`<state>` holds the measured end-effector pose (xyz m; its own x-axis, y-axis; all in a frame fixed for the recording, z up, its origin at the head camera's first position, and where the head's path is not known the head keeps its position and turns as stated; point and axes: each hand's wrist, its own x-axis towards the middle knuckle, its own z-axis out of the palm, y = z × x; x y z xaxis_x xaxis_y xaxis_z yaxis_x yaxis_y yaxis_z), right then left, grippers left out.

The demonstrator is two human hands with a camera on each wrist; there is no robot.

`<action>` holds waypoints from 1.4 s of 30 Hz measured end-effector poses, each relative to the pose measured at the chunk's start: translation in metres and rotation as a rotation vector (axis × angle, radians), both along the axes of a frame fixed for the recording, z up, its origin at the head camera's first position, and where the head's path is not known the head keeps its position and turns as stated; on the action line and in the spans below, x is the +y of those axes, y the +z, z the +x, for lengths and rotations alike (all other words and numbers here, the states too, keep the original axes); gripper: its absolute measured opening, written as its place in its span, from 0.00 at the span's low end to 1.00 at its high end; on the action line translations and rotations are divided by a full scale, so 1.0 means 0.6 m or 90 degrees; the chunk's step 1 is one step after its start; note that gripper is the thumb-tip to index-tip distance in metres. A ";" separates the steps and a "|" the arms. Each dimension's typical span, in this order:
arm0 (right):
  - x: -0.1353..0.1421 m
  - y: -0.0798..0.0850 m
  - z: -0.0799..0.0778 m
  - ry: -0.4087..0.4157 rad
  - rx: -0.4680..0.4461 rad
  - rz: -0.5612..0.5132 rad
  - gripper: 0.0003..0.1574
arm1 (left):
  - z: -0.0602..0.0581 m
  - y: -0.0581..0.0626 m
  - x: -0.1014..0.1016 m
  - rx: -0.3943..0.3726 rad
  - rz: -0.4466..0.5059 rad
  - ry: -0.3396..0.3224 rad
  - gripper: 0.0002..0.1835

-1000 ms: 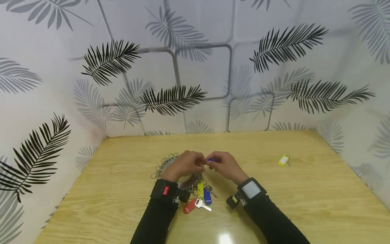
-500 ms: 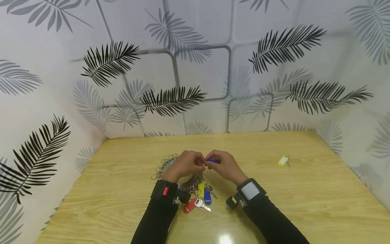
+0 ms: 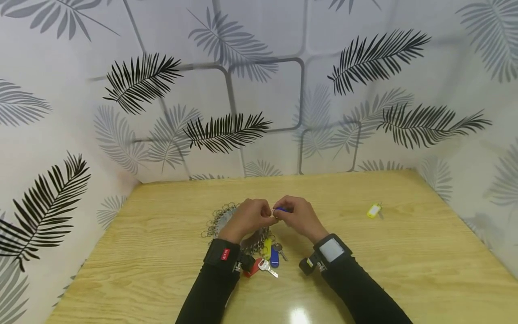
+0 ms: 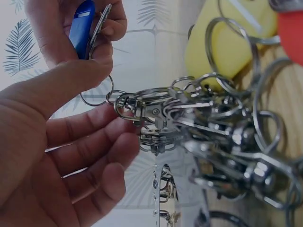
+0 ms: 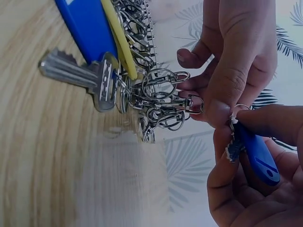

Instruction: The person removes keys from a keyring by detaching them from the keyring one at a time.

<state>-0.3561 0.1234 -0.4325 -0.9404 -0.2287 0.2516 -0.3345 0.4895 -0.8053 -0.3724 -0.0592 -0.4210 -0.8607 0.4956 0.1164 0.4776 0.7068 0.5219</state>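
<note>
Hands: 2, both bare, close together over the tabletop (image 3: pixel 323 297).
Left hand (image 3: pixel 248 216): thumb and finger pinching at the key ring (image 4: pixel 96 104); other fingers curve beside a clasp.
Right hand (image 3: pixel 299 218): grasping the held blue tag (image 5: pixel 258 156) between thumb and fingers.
Held set: 1 tag, 1 ring, 1 held key (image 5: pixel 233 151); raised between the two hands, right beside the clasps. Ring hooked onto clasp or not: can't tell.
Clasp cluster (image 4: pixel 236 135): 1 curved row of metal clasps and rings, under and around left hand; overlapping, too many to count.
Tags in total: 5 (2 blue, 2 yellow, 1 red).
Tags at cluster: 3, the near yellow tag (image 3: pixel 267 249), second blue tag (image 3: pixel 274 257) and red tag (image 3: pixel 252 268), red partly hidden by left wrist camera (image 3: pixel 245 262).
Keys at cluster: 2 seen, silver key (image 3: pixel 267 267) by red, duller key (image 3: pixel 279 249) by blue.
Far right: 1 far yellow tag (image 3: pixel 374 210) with 1 small key (image 3: pixel 381 215), well apart from rest.
Wrist cameras: 2, one per wrist.
Sleeves: 2, black.
</note>
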 end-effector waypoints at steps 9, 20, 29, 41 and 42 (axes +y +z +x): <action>0.000 0.000 0.000 -0.011 -0.044 -0.020 0.05 | 0.002 -0.007 0.001 -0.005 -0.041 0.016 0.07; 0.005 0.003 0.000 -0.021 -0.104 -0.067 0.06 | 0.008 0.007 0.010 0.040 -0.066 -0.004 0.13; 0.006 0.001 -0.006 -0.023 -0.133 -0.027 0.07 | 0.006 0.011 0.010 -0.012 -0.020 -0.044 0.11; 0.009 0.000 -0.005 -0.046 -0.149 -0.053 0.08 | 0.001 0.002 0.008 -0.055 0.070 -0.064 0.14; 0.009 0.000 -0.004 -0.045 -0.146 -0.055 0.08 | 0.001 0.001 0.008 -0.057 0.076 -0.066 0.14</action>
